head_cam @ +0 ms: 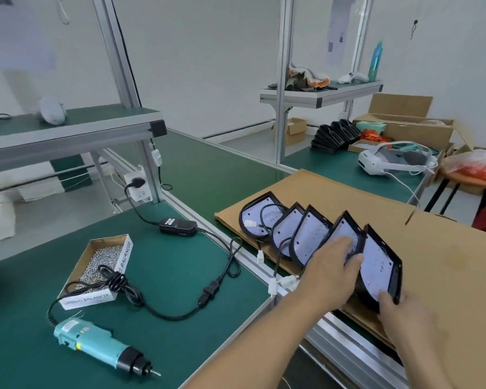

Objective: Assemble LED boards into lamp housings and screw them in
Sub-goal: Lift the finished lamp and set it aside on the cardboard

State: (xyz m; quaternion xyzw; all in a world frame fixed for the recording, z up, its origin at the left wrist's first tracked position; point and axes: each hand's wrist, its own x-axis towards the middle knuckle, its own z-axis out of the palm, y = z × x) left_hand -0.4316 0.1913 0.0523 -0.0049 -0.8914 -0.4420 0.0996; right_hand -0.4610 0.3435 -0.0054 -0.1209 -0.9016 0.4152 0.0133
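On the brown cardboard sheet (376,197) at the right of the green bench (180,169): a row of five black lamp housings (306,234), each fitted with a white LED board, overlapping like fanned cards and running from far-left to near-right. Nearest housing (382,265): tilted up on its curved edge, straight edge toward the right. Right hand (404,313): gripped that housing at its near corner, thumb on the board face, fingers apparently curled behind, though hidden. Left hand (334,265): lay across the gap to the next housing (345,231), fingers fairly straight and pressing its board, thumb against the nearest housing's edge; nothing enclosed in it. White connectors (272,287) on black leads hung over the bench rail. Electric screwdriver (96,343): lying on the bench well to the left of both hands, bit toward the near right; the left hand was the nearer. Box of screws (101,265): beyond the screwdriver. Judged: nearest housing being lifted from the row.
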